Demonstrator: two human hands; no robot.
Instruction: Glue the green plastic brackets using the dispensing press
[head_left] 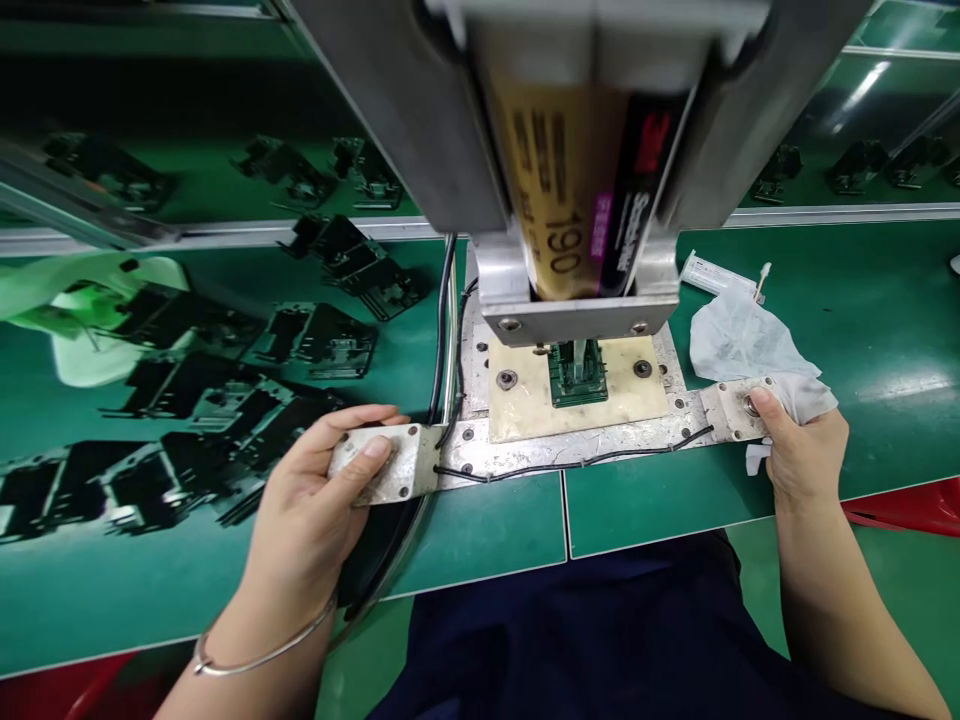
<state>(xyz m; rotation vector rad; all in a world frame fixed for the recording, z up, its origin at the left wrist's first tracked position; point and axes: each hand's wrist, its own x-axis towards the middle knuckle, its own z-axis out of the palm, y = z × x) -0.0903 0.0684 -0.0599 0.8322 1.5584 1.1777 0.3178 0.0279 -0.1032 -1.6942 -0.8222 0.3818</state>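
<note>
My left hand (326,485) grips a metal button box (401,468) at the left end of a steel base plate (540,452), thumb on top and fingers around the far side. My right hand (808,450) is closed around the matching button box (731,408) at the right end, its thumb on a round button (751,404). A white cloth (739,335) lies by that box, partly under my right hand. Between the boxes, a small green circuit board (592,388) sits on a cream block (517,410), below the nozzle of a gold adhesive cartridge (555,190).
Several black electronic assemblies (322,340) stand on the green table at left, near a pale green plastic item (79,350). More line the back shelf. Dark cables (444,330) run beside the plate. A white tube (716,275) and a swab (763,275) lie behind the cloth.
</note>
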